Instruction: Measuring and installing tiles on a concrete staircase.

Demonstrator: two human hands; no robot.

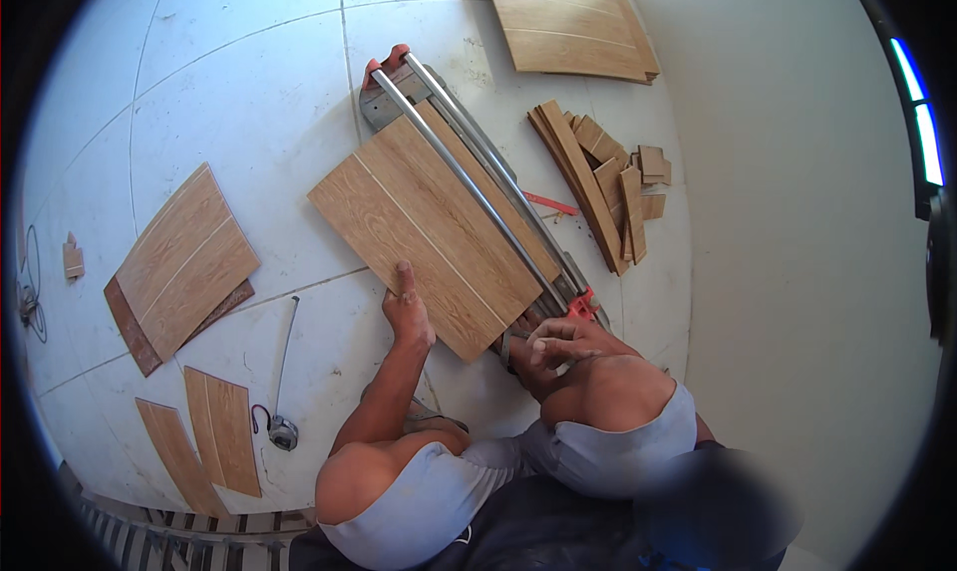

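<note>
A tile cutter [394,88] with two steel rails and red end fittings lies diagonally on the floor, a wood-patterned tile [419,222] under its rails. My left hand [409,317] grips that tile's near-left edge, thumb on top and fingers mostly hidden beneath. My right hand [558,342] is beside the cutter's red handle [583,305], near my right knee, its fingers loosely bent and apart with nothing visible in them. My bare knees and sandaled feet are around the near end of the cutter.
Wooden-look offcuts [603,192] and a red tool [548,202] lie right of the cutter, more boards [563,28] at the back. Tiles [189,252] and strips [219,427] lie left, near a tape measure [282,431]. A pale wall [797,272] rises on the right.
</note>
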